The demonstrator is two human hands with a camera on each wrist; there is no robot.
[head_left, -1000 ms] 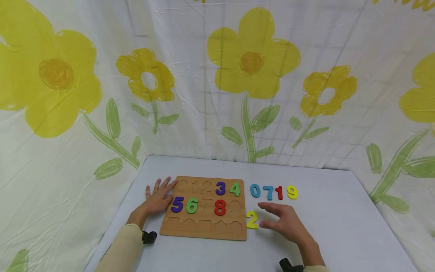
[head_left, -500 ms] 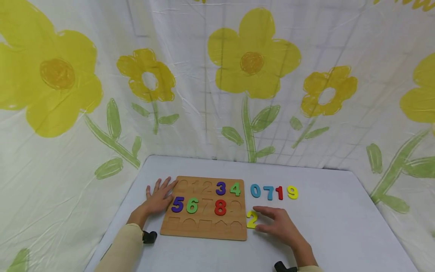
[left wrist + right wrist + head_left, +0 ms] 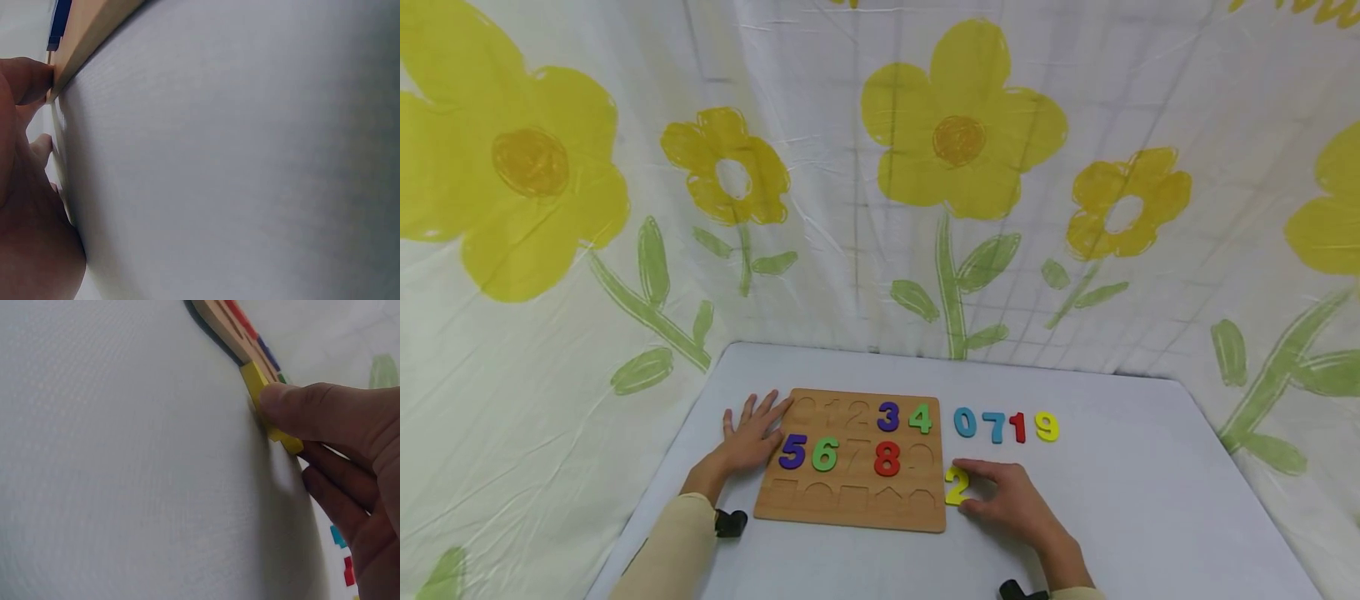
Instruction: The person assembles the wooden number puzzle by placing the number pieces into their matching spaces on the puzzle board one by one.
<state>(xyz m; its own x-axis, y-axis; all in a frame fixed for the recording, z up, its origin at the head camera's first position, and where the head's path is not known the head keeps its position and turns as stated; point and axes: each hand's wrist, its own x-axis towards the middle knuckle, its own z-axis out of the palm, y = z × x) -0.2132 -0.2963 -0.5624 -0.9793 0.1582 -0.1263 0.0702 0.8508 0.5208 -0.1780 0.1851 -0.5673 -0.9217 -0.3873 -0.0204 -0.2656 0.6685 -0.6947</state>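
Note:
A wooden number board (image 3: 850, 508) lies on the table with the purple 3 (image 3: 888, 417), green 4 (image 3: 921, 419), purple 5 (image 3: 793, 452), green 6 (image 3: 825, 454) and red 8 (image 3: 887, 459) in their recesses. At its left edge my left hand (image 3: 748, 442) rests with spread fingers, the thumb and a fingertip touching the wood. My right hand (image 3: 1011, 500) pinches a yellow number 2 (image 3: 957, 486) beside the board's right edge, thumb at its near end, index finger at its far end. The right wrist view shows the thumb on this yellow piece (image 3: 253, 378).
To the right of the board lie a blue 0 (image 3: 965, 422), a blue 7 (image 3: 995, 427), a red 1 (image 3: 1017, 427) and a yellow 9 (image 3: 1047, 427) in a row. Behind the white table (image 3: 1150, 467) hangs a flower-printed curtain (image 3: 820, 292).
My right hand has moved left to the yellow number 2, and its thumb and index finger have closed on it. The left hand stays at the board's edge.

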